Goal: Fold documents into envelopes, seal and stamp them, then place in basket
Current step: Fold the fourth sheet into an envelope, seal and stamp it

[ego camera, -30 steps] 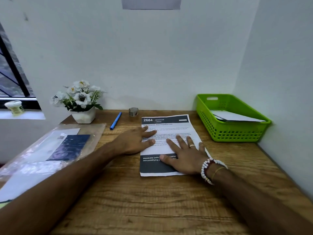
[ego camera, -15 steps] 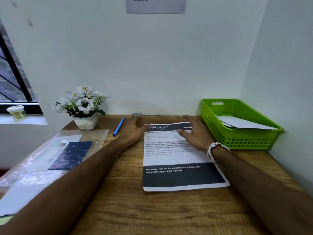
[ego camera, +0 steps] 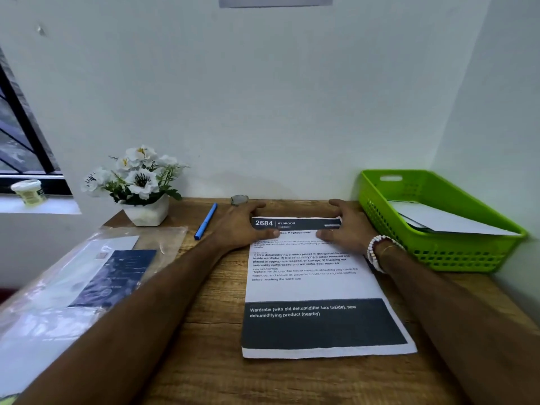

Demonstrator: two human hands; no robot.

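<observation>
A printed document (ego camera: 309,287) with dark bands at its top and bottom lies flat on the wooden desk (ego camera: 204,361). My left hand (ego camera: 242,226) grips its far left corner, thumb on top of the sheet and fingers curled over the far edge. My right hand (ego camera: 347,226), with a bead bracelet at the wrist, grips the far right corner the same way. The far edge looks slightly raised off the desk. A green basket (ego camera: 438,252) at the right holds white paper or envelopes (ego camera: 444,220).
A clear plastic sleeve (ego camera: 73,287) with papers and a dark blue card lies at the left. A blue pen (ego camera: 206,221), a small round grey item (ego camera: 239,199) and a white flower pot (ego camera: 146,211) stand at the back. Walls close in behind and to the right.
Both hands slid from the middle of the sheet up to its far corners and now take hold of the far edge. The camera view shifted a little.
</observation>
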